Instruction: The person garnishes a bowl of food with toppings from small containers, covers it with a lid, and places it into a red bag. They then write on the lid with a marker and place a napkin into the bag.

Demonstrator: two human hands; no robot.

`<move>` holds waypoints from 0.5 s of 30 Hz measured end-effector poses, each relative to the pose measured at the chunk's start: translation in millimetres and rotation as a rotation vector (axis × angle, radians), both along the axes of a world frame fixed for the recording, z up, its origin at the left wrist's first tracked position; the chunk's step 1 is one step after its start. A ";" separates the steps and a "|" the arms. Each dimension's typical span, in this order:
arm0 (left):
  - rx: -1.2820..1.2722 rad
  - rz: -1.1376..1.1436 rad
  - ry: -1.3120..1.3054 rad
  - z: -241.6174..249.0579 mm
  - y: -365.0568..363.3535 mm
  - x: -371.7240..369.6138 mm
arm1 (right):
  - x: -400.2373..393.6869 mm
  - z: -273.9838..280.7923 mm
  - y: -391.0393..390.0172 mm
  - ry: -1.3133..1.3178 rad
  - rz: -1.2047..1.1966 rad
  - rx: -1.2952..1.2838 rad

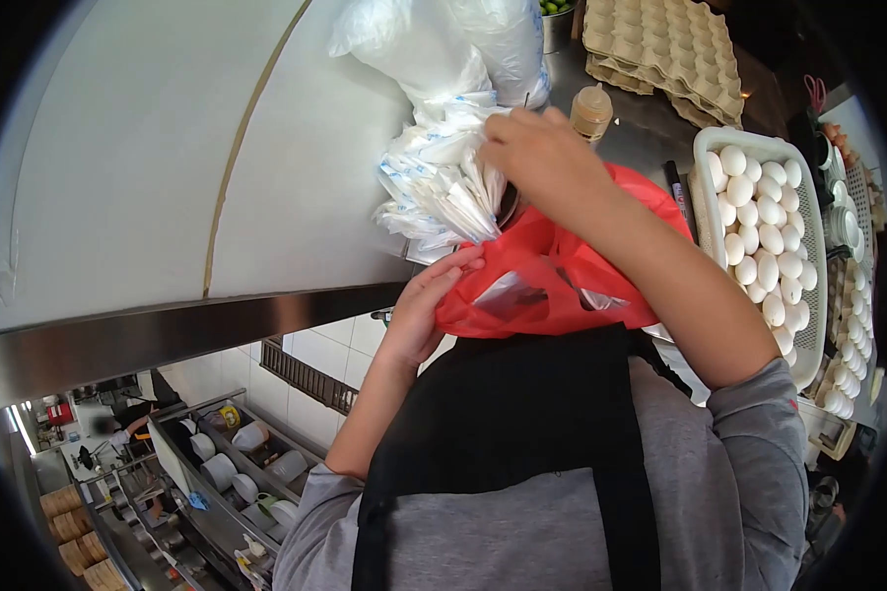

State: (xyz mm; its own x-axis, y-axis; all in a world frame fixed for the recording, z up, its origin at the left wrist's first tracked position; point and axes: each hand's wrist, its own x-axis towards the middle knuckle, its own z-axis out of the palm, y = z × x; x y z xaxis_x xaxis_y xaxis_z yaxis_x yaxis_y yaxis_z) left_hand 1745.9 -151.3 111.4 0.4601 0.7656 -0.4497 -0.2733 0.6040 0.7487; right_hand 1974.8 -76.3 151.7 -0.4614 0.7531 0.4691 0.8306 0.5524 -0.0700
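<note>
My left hand [432,303] grips the edge of a red plastic bag [562,266], its fingertips at the bag's left rim. The bag lies against my black apron, and something whitish shows inside it, too hidden to name. My right hand [544,153] reaches across the bag, fingers curled together beside a heap of thin white packets with blue print [443,177]. What these fingers hold, if anything, is hidden. Just past the right hand stands a squeeze bottle [591,111] with light brown contents.
White plastic bags [414,49] lie behind the packets. A white basket of eggs [808,167] sits on the right, with stacked egg trays [665,49] at the back. A black marker [676,185] lies near the basket. Shelves of bowls [222,473] are lower left.
</note>
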 end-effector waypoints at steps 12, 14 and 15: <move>0.069 -0.096 0.027 16.5 -7.5 0.7 | 16.2 -8.0 -4.1 0.281 0.015 -0.284; 0.227 -0.181 0.053 22.4 -6.9 -1.1 | 21.1 8.3 -4.0 0.380 0.062 -0.221; 0.185 -0.186 0.039 26.9 -8.0 -1.6 | 21.5 20.9 -6.3 0.368 -0.005 -0.244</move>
State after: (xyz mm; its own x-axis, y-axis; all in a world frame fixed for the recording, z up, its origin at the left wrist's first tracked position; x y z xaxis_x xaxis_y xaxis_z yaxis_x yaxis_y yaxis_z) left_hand 1744.3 -159.3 138.4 0.5853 0.7405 -0.3304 -0.1392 0.4932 0.8587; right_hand 1996.3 -82.6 172.6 -0.2926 0.8639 0.4099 0.7287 0.4791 -0.4893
